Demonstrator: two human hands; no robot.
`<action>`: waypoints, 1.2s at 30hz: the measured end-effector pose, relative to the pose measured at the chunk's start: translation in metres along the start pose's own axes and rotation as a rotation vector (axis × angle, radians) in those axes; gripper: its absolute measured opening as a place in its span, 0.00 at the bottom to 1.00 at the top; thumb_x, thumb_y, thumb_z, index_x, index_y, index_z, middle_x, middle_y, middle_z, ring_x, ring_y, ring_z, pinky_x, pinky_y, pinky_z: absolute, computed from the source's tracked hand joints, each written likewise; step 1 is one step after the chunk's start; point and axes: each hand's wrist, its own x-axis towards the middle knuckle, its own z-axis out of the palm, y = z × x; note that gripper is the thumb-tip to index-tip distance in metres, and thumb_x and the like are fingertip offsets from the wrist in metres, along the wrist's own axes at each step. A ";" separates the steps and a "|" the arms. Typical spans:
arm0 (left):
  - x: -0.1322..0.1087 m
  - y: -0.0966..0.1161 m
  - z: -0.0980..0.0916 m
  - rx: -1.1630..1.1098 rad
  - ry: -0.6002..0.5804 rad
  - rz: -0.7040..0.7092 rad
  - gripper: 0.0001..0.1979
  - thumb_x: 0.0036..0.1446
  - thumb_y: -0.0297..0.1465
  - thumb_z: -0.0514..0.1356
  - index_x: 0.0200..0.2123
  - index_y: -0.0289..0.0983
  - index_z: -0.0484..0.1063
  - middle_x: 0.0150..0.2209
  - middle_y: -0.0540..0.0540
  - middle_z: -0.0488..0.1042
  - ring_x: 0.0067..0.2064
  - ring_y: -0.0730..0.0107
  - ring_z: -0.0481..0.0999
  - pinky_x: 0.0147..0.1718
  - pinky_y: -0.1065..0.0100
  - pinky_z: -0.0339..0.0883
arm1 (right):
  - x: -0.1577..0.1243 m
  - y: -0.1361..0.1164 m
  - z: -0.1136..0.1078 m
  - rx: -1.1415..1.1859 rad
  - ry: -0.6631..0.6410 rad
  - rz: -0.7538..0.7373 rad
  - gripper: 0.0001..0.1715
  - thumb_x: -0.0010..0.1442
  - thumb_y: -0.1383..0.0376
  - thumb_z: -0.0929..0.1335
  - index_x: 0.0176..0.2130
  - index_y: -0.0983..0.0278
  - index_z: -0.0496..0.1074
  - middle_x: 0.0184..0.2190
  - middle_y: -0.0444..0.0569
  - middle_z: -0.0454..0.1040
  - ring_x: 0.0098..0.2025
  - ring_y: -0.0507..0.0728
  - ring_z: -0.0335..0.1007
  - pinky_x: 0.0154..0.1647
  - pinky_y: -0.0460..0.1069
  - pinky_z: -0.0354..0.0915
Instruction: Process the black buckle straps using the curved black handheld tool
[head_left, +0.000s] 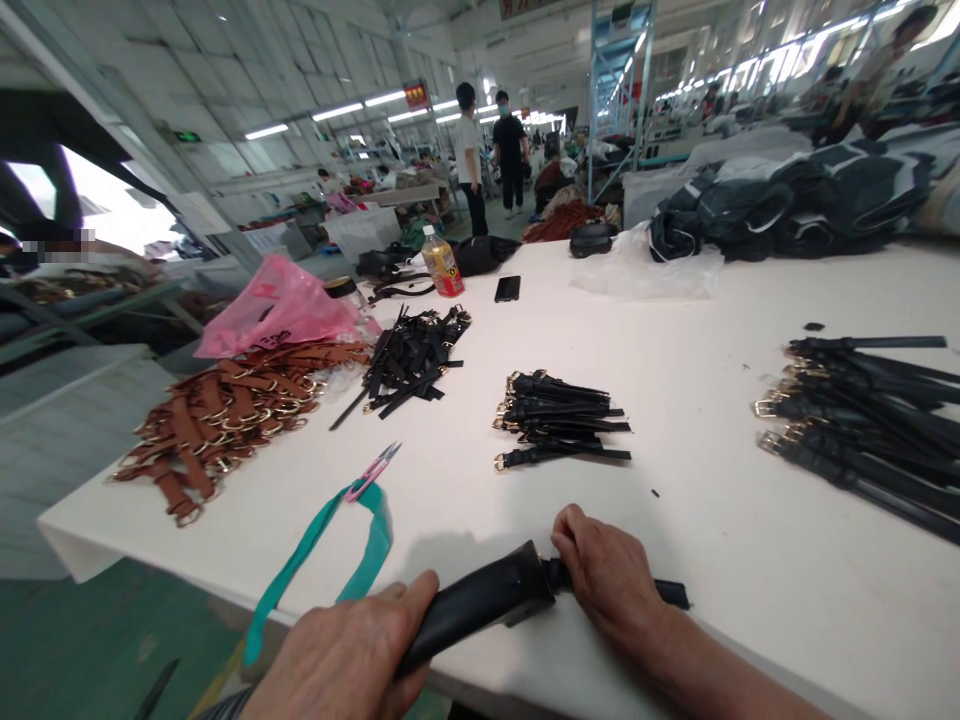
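Observation:
My left hand (pixel 352 650) grips the near end of a black leather piece (pixel 480 600) at the table's front edge. A thin black strap (pixel 667 594) runs out from under my right hand (pixel 611 580), which presses down on the piece's far end. Ahead of my hands lies a small stack of black buckled straps (pixel 559 420). Pink-handled snips (pixel 373 470) on a teal ribbon (pixel 330 560) rest to the left.
Brown buckled straps (pixel 217 420) are heaped at the left by a pink bag (pixel 281 310). More black straps lie at centre-left (pixel 416 360) and far right (pixel 862 420). A bottle (pixel 442 262), a phone (pixel 508 288) and dark bags (pixel 787 205) sit farther back. Two people (pixel 491 155) stand in the aisle.

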 end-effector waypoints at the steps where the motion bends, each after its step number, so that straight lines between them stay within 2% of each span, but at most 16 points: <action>1: 0.003 0.003 -0.005 0.013 -0.021 -0.002 0.16 0.56 0.26 0.53 0.45 0.45 0.73 0.43 0.46 0.82 0.43 0.53 0.82 0.38 0.60 0.70 | 0.001 0.001 0.000 0.005 -0.005 0.004 0.08 0.68 0.68 0.61 0.38 0.60 0.67 0.31 0.45 0.77 0.33 0.58 0.74 0.32 0.50 0.53; 6: 0.011 0.011 -0.022 0.056 -0.091 0.038 0.14 0.57 0.25 0.51 0.42 0.44 0.73 0.38 0.45 0.82 0.41 0.52 0.82 0.37 0.59 0.70 | -0.006 0.011 -0.002 0.163 0.001 -0.074 0.08 0.66 0.69 0.61 0.41 0.60 0.68 0.33 0.44 0.76 0.36 0.56 0.72 0.38 0.50 0.58; 9: 0.012 0.007 -0.024 0.057 -0.094 0.063 0.15 0.55 0.25 0.53 0.42 0.43 0.73 0.38 0.45 0.82 0.41 0.52 0.83 0.39 0.58 0.72 | -0.013 0.016 -0.004 0.247 -0.013 -0.156 0.12 0.59 0.70 0.66 0.44 0.60 0.70 0.37 0.45 0.76 0.40 0.56 0.71 0.43 0.50 0.60; 11: 0.014 0.001 -0.022 0.081 -0.076 0.080 0.17 0.54 0.25 0.54 0.45 0.43 0.73 0.41 0.43 0.82 0.44 0.49 0.82 0.42 0.55 0.73 | -0.015 0.018 -0.004 0.250 -0.033 -0.188 0.12 0.57 0.70 0.68 0.42 0.60 0.72 0.38 0.46 0.75 0.41 0.57 0.70 0.44 0.51 0.60; 14: 0.017 -0.005 -0.022 0.119 -0.078 0.115 0.19 0.53 0.26 0.55 0.48 0.44 0.72 0.45 0.41 0.81 0.47 0.45 0.81 0.46 0.47 0.73 | -0.014 0.018 -0.002 0.260 -0.055 -0.177 0.08 0.56 0.70 0.68 0.38 0.60 0.73 0.36 0.46 0.75 0.40 0.58 0.69 0.42 0.51 0.60; 16: 0.020 -0.002 -0.026 0.133 -0.102 0.130 0.19 0.54 0.26 0.55 0.49 0.45 0.71 0.46 0.43 0.81 0.48 0.45 0.81 0.47 0.46 0.73 | -0.013 0.018 -0.001 0.280 -0.049 -0.157 0.08 0.55 0.71 0.68 0.36 0.61 0.72 0.35 0.46 0.75 0.39 0.57 0.69 0.41 0.51 0.59; 22: 0.028 0.017 -0.040 0.157 -0.200 0.085 0.17 0.56 0.25 0.53 0.47 0.43 0.70 0.45 0.43 0.81 0.44 0.47 0.82 0.42 0.47 0.73 | -0.014 0.021 0.002 0.334 0.032 -0.158 0.07 0.53 0.73 0.67 0.33 0.62 0.70 0.32 0.46 0.73 0.37 0.56 0.68 0.39 0.50 0.59; 29: 0.028 0.004 -0.037 0.202 -0.223 0.101 0.20 0.55 0.27 0.55 0.52 0.45 0.70 0.49 0.40 0.80 0.48 0.44 0.81 0.47 0.44 0.73 | -0.014 0.023 0.006 0.386 0.085 -0.195 0.07 0.55 0.73 0.66 0.32 0.62 0.72 0.30 0.47 0.74 0.36 0.57 0.69 0.38 0.50 0.60; 32: 0.029 0.011 -0.042 0.259 -0.241 0.101 0.22 0.55 0.25 0.55 0.53 0.45 0.69 0.50 0.40 0.80 0.48 0.43 0.81 0.46 0.44 0.73 | -0.014 0.023 0.007 0.373 0.096 -0.187 0.07 0.55 0.73 0.66 0.31 0.62 0.72 0.30 0.47 0.74 0.35 0.57 0.69 0.37 0.50 0.60; 36: 0.029 0.024 -0.045 0.194 -0.239 0.108 0.20 0.56 0.23 0.53 0.51 0.42 0.70 0.46 0.42 0.80 0.45 0.49 0.82 0.44 0.50 0.73 | -0.014 0.022 0.006 0.345 0.111 -0.170 0.08 0.52 0.75 0.67 0.31 0.63 0.70 0.30 0.47 0.73 0.35 0.57 0.69 0.37 0.50 0.60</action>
